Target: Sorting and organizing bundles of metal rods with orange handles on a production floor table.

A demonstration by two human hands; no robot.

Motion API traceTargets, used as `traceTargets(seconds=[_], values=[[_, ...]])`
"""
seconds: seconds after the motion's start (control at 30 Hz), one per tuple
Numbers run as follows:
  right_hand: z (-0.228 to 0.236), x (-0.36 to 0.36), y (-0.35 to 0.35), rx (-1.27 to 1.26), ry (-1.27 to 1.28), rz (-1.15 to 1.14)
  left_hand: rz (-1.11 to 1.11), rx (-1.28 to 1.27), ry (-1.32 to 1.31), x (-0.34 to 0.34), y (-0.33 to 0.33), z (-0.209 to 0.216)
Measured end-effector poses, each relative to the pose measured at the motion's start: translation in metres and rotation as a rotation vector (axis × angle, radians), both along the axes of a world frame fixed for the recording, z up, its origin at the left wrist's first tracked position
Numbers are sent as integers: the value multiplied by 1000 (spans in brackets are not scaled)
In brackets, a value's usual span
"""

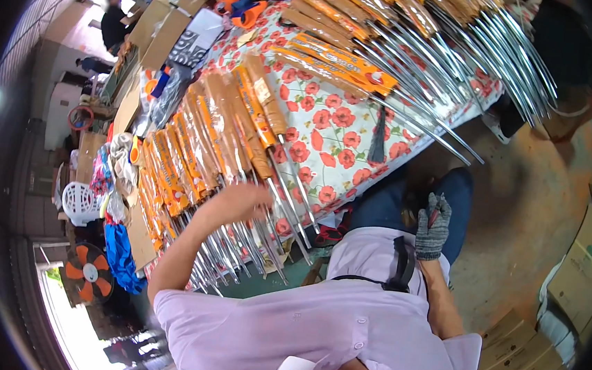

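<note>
While the bare left hand (242,202) is showing as a blur over the near row of rods (206,129), how far its fingers are bending, and whether they are touching or holding anything, I cannot tell. Just beyond it, the rods' wrapped brown-and-orange handles are pointing away; around and below it, their shiny metal shafts are slanting back toward the person. Well to its right, the gloved right hand (434,227) is curling its fingers partway over the lap; something small and reddish is showing among them, too unclear to call held. Farther ahead of both hands, a second pile of rods (413,17) is lying across the flowered tablecloth (315,117). Leftward of the bare hand, a blue cloth (122,258) is hanging beside a fan (89,272).
</note>
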State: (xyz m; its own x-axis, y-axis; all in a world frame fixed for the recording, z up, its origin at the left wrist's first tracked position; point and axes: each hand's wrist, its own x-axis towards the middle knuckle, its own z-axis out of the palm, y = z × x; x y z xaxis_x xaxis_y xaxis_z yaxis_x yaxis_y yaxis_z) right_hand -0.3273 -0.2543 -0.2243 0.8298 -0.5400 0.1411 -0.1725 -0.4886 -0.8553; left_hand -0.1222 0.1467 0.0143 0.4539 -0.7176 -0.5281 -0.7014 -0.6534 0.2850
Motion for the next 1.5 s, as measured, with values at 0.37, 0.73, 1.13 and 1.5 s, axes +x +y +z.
traceTargets(seconds=[0.37,0.73,1.13,1.5], values=[[63,45,6,-259,-224,311,1107,-24,-792,180,-89,-75],[88,208,65,-39,-324,538,1154,21,-1070,177,-7,-102],[57,238,73,207,-228,626,1144,106,-1060,144,51,-89],[57,240,72,51,-224,652,1160,180,-1033,135,105,-88]])
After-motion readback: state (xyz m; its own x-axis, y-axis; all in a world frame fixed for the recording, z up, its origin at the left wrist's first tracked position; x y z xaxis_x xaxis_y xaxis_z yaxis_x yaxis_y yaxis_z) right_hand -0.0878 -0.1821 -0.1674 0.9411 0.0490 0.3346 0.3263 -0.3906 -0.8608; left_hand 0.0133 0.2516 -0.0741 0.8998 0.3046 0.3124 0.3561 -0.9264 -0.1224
